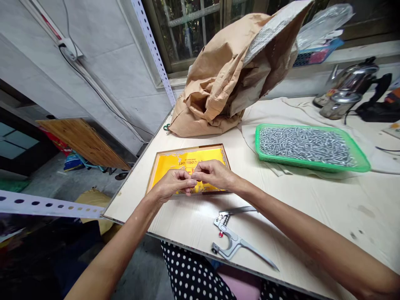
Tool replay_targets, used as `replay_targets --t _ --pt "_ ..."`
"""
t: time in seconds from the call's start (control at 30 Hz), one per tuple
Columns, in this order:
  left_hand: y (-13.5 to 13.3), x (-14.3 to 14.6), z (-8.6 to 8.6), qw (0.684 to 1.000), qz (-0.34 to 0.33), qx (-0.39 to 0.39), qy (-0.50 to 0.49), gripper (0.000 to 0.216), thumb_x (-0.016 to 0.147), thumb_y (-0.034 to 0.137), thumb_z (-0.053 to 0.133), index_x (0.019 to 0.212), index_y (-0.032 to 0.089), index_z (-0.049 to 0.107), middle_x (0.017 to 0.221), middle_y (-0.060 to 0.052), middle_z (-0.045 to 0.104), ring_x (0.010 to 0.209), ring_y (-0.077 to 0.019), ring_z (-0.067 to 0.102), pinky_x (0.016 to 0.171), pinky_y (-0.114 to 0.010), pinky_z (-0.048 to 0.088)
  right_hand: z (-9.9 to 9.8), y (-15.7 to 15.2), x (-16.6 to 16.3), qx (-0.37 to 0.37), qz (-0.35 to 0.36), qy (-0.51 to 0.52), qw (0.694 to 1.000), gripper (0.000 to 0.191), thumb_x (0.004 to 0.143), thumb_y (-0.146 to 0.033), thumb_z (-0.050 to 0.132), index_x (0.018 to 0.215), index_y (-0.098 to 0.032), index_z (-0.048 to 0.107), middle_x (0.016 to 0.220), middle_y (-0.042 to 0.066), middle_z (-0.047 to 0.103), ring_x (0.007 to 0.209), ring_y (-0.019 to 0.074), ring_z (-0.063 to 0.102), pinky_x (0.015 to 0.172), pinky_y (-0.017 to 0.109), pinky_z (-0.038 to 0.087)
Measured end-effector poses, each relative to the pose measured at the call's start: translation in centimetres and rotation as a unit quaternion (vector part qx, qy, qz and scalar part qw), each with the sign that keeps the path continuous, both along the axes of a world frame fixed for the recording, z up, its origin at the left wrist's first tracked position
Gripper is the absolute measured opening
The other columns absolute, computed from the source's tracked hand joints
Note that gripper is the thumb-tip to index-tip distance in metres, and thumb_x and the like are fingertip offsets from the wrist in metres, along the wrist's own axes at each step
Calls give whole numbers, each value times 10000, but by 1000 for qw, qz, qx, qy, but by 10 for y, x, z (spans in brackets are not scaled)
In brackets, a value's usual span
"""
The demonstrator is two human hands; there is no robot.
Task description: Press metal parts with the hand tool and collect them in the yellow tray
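Observation:
Both of my hands meet over a shallow box lid [152, 171] lined with yellow printed material [165, 161]. My left hand [175, 182] and my right hand [213, 173] are pinched closed, fingertips against fingertips. Whatever sits between them is too small to make out. Several small metal pieces [180, 159] lie scattered on the yellow lining. On the table just in front of the lid rests a grey metal hand press plier [233, 241], its handles spread, with a spring and a red tip; neither hand touches it.
A green tray [312, 166] heaped with small metal pins [303, 143] stands at the right. Behind the lid slumps a large brown paper bag [215, 79]. A metal kettle [356, 81] stands at the back right. The table's left edge [128, 177] runs beside the lid.

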State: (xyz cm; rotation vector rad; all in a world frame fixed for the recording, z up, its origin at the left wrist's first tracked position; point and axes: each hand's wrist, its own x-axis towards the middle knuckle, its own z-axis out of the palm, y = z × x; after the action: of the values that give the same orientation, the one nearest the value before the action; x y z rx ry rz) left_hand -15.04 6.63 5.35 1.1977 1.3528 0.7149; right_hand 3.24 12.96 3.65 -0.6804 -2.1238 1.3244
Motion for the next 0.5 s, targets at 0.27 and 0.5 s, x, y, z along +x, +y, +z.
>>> replay_targets --t 0.27,0.5 --pt "3 6 12 976 62 44 203 326 654 352 793 564 146 556 428 43 538 402 -72 509 426 -169 369 -2 -1 -11 19 -39 8 999 291 827 -353 598 614 -174 513 593 -49 456 571 85 380 539 235 273" --pt "5 -6 15 999 39 -33 14 438 574 465 839 636 137 556 504 35 563 448 -85 541 486 -220 471 2 6 -16 -51 3 56 997 273 829 -336 565 610 -176 534 572 -32 531 560 98 512 537 227 356"
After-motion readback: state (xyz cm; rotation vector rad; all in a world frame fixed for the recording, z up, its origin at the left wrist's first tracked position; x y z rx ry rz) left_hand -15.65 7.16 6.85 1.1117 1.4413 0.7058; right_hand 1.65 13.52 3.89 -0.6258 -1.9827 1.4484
